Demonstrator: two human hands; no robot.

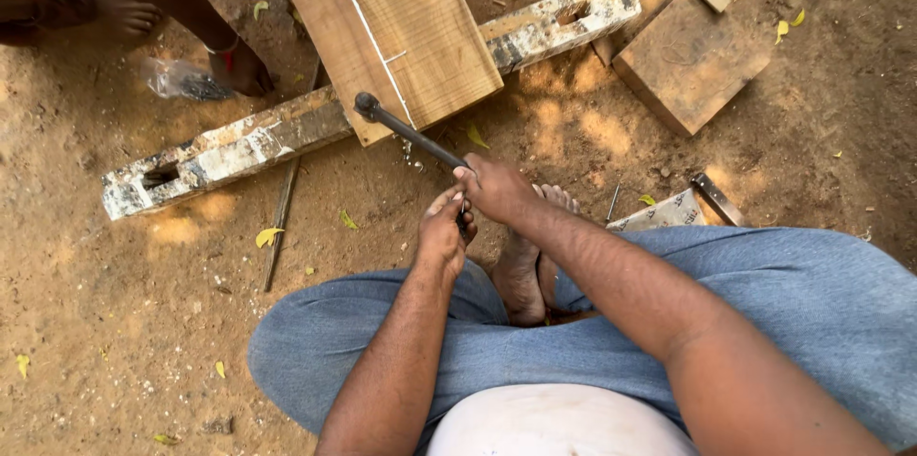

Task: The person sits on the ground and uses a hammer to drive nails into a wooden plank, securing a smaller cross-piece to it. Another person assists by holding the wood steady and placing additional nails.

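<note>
Hammer (406, 131) up front, folks: a dark metal one, its round head resting right on the near edge of a pale wooden plank (396, 26), beside the white line marked along that plank. The shaft slants down from there toward the seated person, and both hands meet at its lower end. Right hand (497, 190) is wrapped around the handle, fingers curled tight over it. Left hand (444, 232) sits just beneath, touching the right, its fingers pinched together at the very butt of the handle; whether it holds something small there, I cannot tell.

Plank lies across a long weathered beam (287, 136) with flaking white paint and rectangular mortise holes cut near each end. All of it rests on bare sandy ground (115, 322) dotted with yellow leaves. The person sits cross-legged in blue trousers, bare feet (525, 265) tucked just below the hands.

Toward the upper right, a square wooden block (693, 60) sits on the dirt, well apart from the hammer. Near the right knee, a flat pale sheet (664, 214) lies half under the leg. Upper left, another person's hand (244, 64) with a red wristband presses the ground beside a clear plastic bag (177, 81).
</note>
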